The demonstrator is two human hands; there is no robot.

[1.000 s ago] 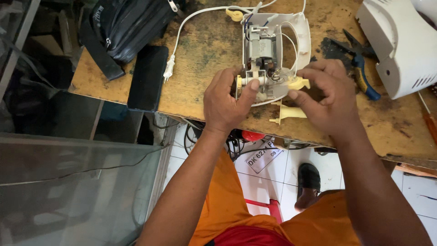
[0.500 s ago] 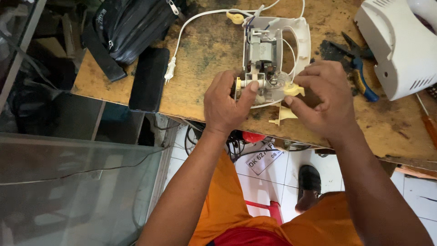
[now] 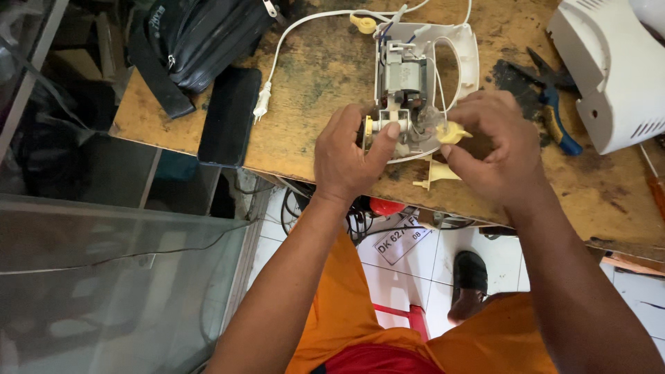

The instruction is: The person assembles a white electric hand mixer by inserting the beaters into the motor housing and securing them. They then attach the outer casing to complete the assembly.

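An opened white appliance housing (image 3: 465, 52) with a bare electric motor (image 3: 404, 75) inside lies on a worn wooden bench (image 3: 325, 76). My left hand (image 3: 350, 156) grips the housing's near end, thumb on a cream part beside a yellow gear (image 3: 368, 125). My right hand (image 3: 492, 149) pinches a small yellow plastic gear piece (image 3: 451, 132) at the motor's front. Another cream plastic piece (image 3: 435, 173) lies at the bench edge under my hands. A white cord with plug (image 3: 262, 102) runs from the housing.
A dark phone (image 3: 228, 114) and a black bag (image 3: 201, 34) lie at the left of the bench. Blue-handled pliers (image 3: 554, 118) and a white appliance cover (image 3: 613, 76) are at the right. A glass panel (image 3: 104, 277) stands lower left; tiled floor below.
Both hands have stayed at the motor's near end, shifting only slightly; the right hand still works the yellow piece.
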